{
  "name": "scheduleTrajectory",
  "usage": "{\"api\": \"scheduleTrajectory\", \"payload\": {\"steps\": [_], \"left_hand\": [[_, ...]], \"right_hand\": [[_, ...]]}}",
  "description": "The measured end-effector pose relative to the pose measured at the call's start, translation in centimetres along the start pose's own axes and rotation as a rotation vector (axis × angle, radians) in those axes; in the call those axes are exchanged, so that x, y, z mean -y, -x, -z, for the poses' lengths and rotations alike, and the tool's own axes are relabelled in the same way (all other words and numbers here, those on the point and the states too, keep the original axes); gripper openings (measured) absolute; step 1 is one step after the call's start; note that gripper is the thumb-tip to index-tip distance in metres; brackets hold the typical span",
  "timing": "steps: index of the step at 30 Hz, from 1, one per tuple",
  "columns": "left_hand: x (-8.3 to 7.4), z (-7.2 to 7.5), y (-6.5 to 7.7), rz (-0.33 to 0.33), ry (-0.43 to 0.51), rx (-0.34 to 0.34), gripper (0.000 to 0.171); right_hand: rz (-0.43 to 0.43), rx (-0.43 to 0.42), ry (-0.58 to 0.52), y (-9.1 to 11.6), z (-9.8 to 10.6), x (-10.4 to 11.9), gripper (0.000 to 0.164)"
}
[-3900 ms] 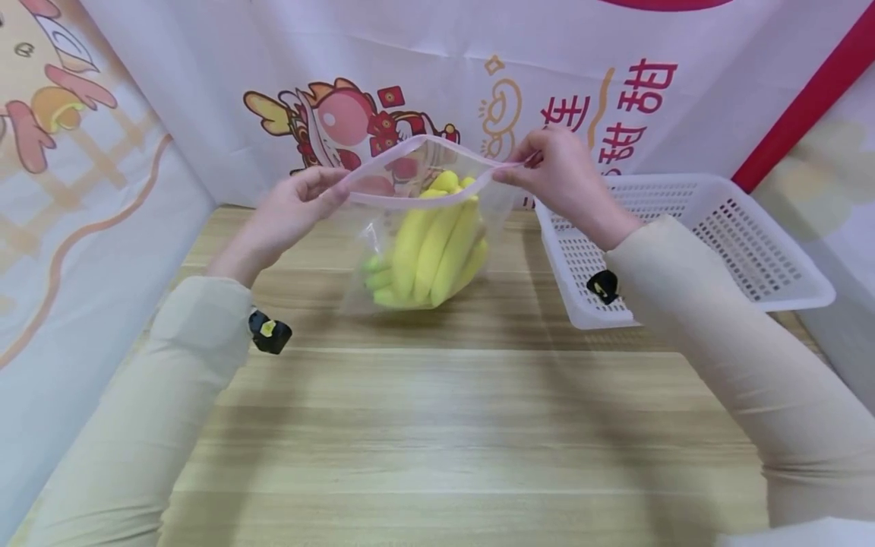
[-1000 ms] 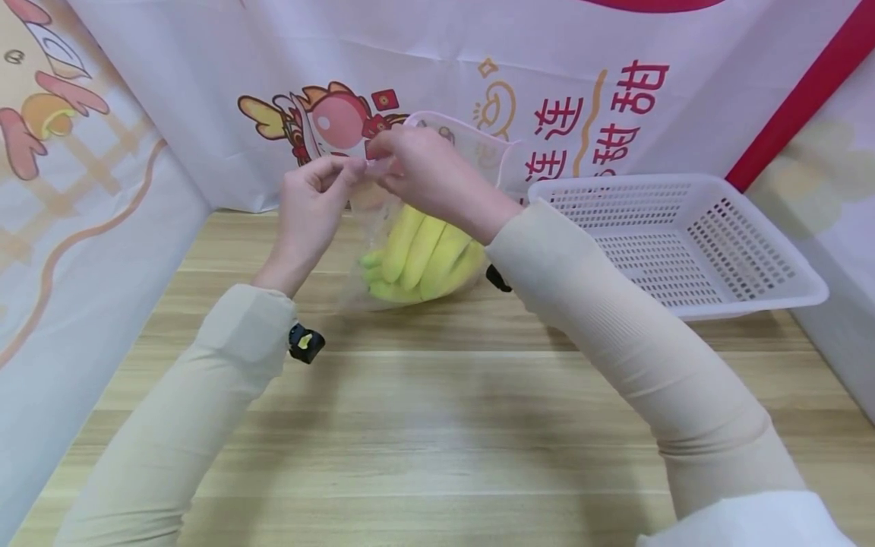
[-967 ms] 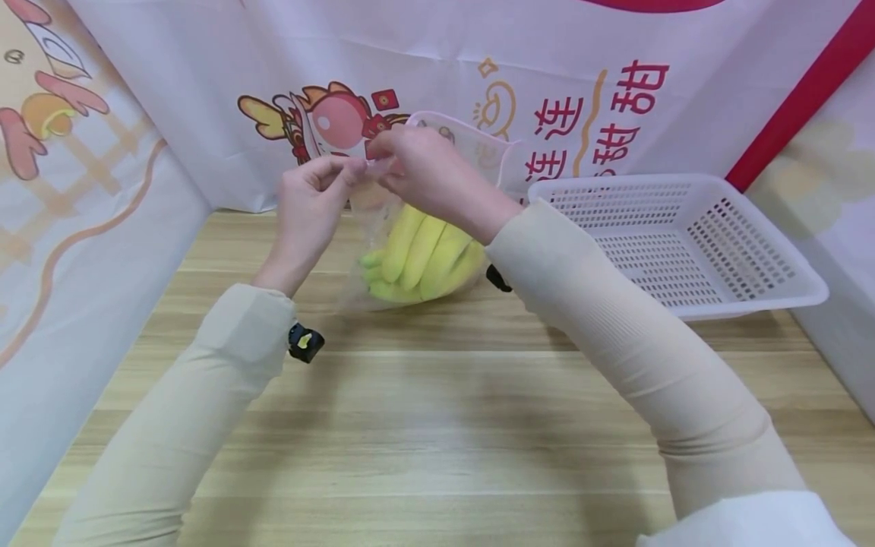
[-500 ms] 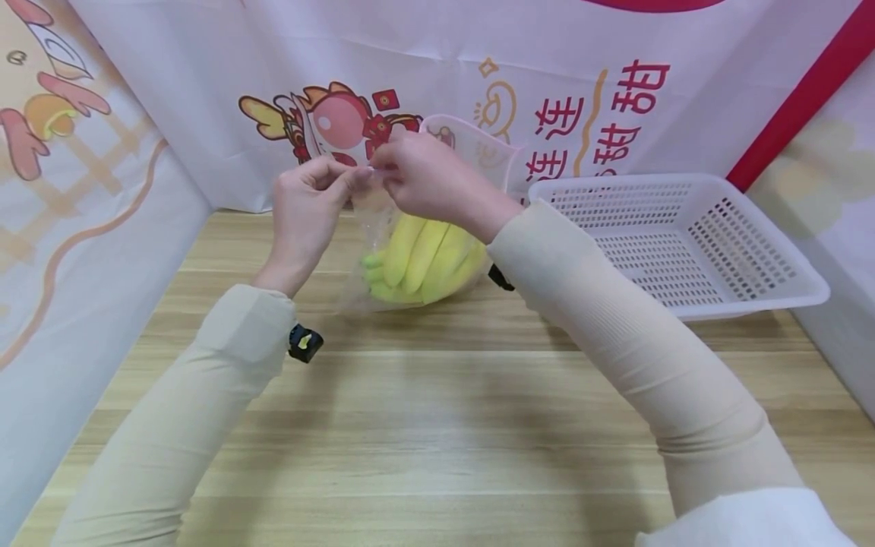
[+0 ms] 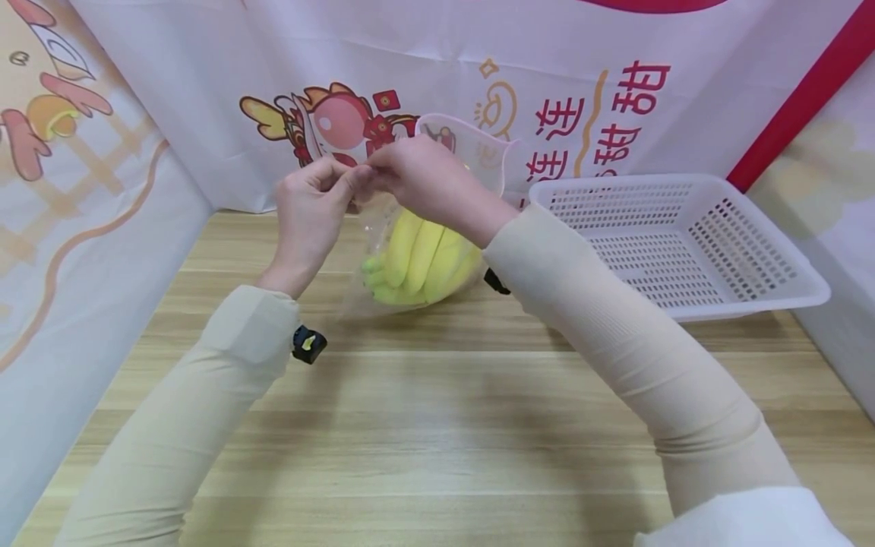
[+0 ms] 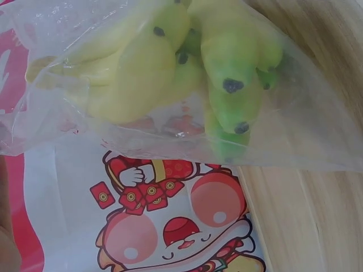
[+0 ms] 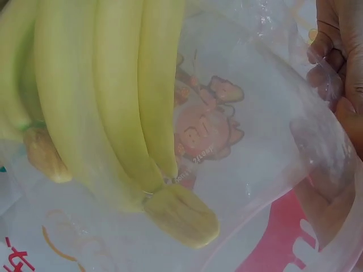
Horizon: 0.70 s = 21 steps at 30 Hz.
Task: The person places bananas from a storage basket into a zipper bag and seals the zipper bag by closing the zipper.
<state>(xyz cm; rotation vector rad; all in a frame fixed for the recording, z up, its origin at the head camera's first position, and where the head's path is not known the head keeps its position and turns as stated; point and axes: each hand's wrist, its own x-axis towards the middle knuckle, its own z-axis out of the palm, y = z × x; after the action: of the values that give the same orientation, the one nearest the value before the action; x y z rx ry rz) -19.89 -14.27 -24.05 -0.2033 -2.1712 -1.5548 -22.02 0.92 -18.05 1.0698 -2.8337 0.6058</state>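
A clear zip bag [image 5: 374, 232] with a pink-edged mouth hangs low over the wooden table, its base at the tabletop. Inside it is a bunch of bananas [image 5: 425, 262], yellow with green tips; these tips show through the plastic in the left wrist view [image 6: 229, 85]. My left hand [image 5: 307, 220] pinches the bag's upper left corner between thumb and fingers. Right beside it, my right hand [image 5: 434, 178] pinches the same corner, the fingertips of both hands meeting. The pinched edge is mostly hidden by fingers. Behind my right hand the pink rim arches up, unheld.
A white perforated basket [image 5: 683, 251] stands at the back right with nothing seen in it. Printed cloth [image 5: 437, 34] hangs behind and at the left of the table [image 5: 437, 425]. Small black devices [image 5: 309, 344] sit at both wrists.
Almost four seconds ago my hands held the bag's mouth wide at opposite corners. My right hand has since moved left to my left hand. Over the last second only the fingertips and bag shift slightly.
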Motion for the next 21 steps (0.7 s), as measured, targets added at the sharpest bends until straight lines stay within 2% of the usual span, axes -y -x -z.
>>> {"api": "scheduleTrajectory", "payload": {"steps": [2, 7, 13, 17, 21], "left_hand": [[-0.08, -0.03, 0.06, -0.006, -0.012, 0.000, 0.033], [-0.13, -0.08, 0.25, -0.071, -0.084, -0.012, 0.039], [-0.16, -0.17, 0.30, -0.134, -0.106, -0.044, 0.039], [-0.23, -0.21, 0.25, -0.139, -0.097, -0.063, 0.038], [-0.12, -0.06, 0.20, -0.107, -0.063, -0.082, 0.037]], "right_hand": [[-0.026, -0.004, 0.008, 0.01, 0.01, 0.06, 0.027], [-0.067, -0.027, 0.045, 0.21, 0.04, 0.27, 0.028], [-0.127, 0.001, 0.033, 0.45, 0.34, 0.66, 0.033], [-0.151, 0.015, 0.036, 0.50, 0.43, 0.60, 0.033], [-0.129, -0.012, 0.057, 0.58, 0.21, 0.12, 0.030]]}}
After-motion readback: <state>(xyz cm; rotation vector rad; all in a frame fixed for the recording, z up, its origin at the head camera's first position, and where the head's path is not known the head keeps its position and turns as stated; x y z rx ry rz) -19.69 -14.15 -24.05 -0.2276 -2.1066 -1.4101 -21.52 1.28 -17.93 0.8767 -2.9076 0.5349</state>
